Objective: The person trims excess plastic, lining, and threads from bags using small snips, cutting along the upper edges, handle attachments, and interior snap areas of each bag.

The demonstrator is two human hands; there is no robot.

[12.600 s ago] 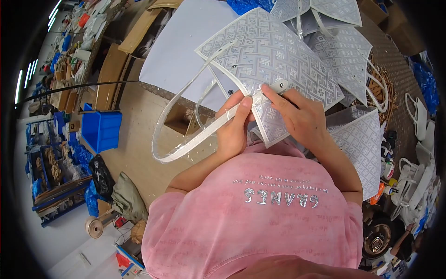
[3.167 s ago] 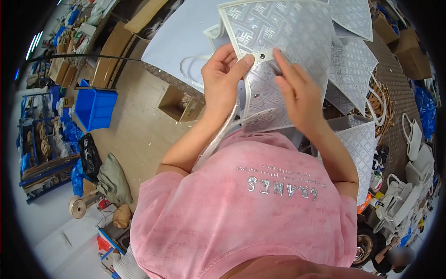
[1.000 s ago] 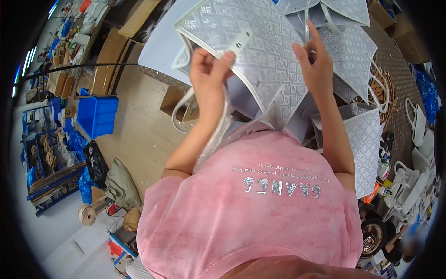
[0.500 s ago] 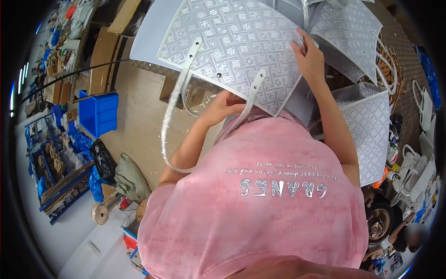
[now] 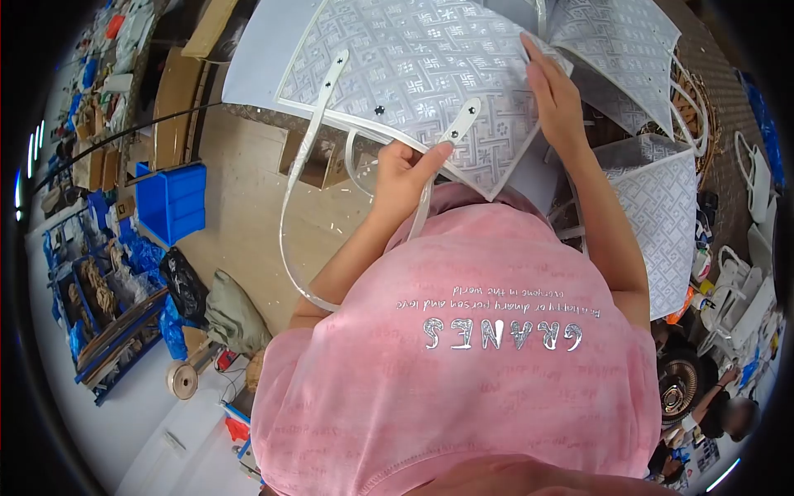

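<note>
A silver-white patterned handbag [image 5: 413, 70] lies tilted in front of my body, its lower corner against my shirt. My left hand [image 5: 405, 178] pinches the bag's near edge, thumb on top beside the base of a strap and fingers tucked underneath. A white strap [image 5: 291, 198] with dark studs at its end loops down past my left forearm. On the bag's right side rests my right hand [image 5: 556, 103], its fingers stretched out along the panel. A dark stud [image 5: 380, 110] shows between the two strap ends.
More patterned bags [image 5: 649, 215] stand at the right. A blue crate [image 5: 172, 202] sits on the floor at the left, near cardboard boxes [image 5: 175, 107]. Shelving with bundled materials [image 5: 103, 289] lines the left wall. Another person [image 5: 719, 413] is at the lower right.
My left hand has moved up and right, its thumb now pressing on the bag's edge by the strap. My right hand's fingers have straightened along the panel. The bag has shifted slightly.
</note>
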